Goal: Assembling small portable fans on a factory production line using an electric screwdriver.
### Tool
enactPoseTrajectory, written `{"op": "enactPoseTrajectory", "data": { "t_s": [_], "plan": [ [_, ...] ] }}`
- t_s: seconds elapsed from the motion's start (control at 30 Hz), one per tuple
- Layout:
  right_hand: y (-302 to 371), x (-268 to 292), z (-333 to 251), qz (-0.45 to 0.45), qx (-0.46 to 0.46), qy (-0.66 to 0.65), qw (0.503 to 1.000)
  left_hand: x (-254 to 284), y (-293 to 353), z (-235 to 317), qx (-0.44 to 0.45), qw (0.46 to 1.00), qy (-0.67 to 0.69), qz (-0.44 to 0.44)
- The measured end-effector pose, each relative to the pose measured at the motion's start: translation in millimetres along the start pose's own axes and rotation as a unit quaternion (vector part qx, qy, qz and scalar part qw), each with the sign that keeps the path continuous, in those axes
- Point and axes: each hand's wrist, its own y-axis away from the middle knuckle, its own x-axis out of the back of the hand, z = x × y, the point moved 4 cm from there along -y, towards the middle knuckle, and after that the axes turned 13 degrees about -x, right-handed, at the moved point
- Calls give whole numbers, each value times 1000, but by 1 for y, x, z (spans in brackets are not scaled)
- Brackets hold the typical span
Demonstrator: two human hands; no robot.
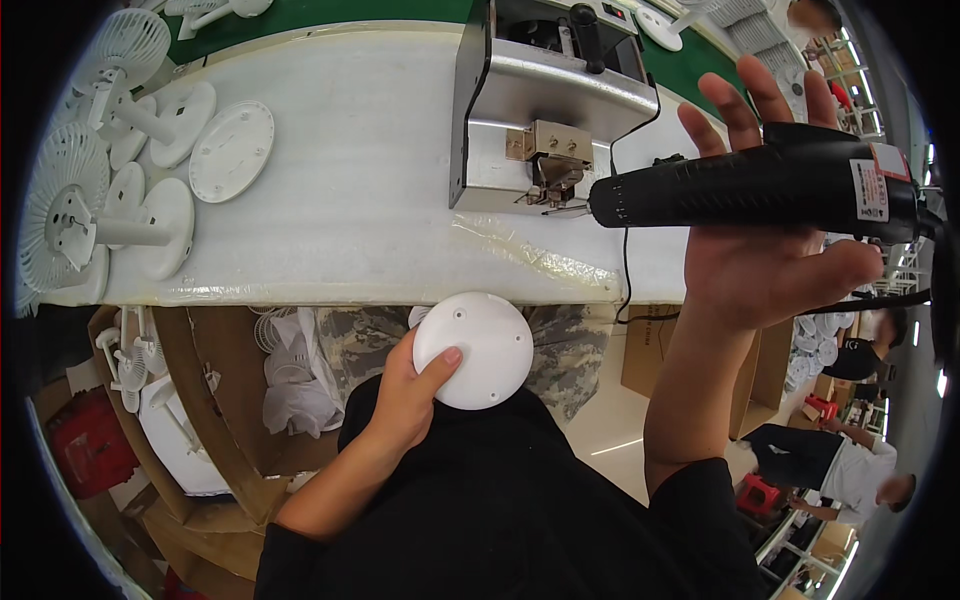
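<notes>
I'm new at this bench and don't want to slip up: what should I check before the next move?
1. Left hand's grip on the white disc: ok, thumb pressed on its face.
2. Disc's holes in sight: ok, three show clear of the thumb.
3. Right hand's grip on the black power screwdriver: not ok, fingers spread, not wrapped around it.
4. Screwdriver tip touching the silver machine: cannot tell.
5. Screw on the tip: cannot tell, too small.

screwdriver (740, 190) is blk, disc (490, 365) wht, trousers (575, 360) camo (greyish, btw).
</notes>
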Motion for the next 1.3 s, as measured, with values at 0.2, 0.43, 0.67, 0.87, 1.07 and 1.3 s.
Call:
{"op": "enactPoseTrajectory", "data": {
  "t_s": [0.2,0.43,0.67,0.87,1.07,1.3],
  "plan": [
    [18,-4,-3,113,-19,-55,992,1,2,0,2,1000,1,-2],
    [102,-10,30,264,-93,-17,960,21,12,-2,40,998,37,31],
    [139,-81,57,9,-416,226,881,54,11,-21,92,943,313,-64],
    [127,-113,51,-100,-416,257,867,66,15,-57,97,784,562,-245],
    [130,-116,51,-175,-399,351,829,63,13,-60,41,879,430,-204],
    [134,-116,41,-202,-372,428,799,44,-4,-20,-79,990,57,-100]
  ]
}}
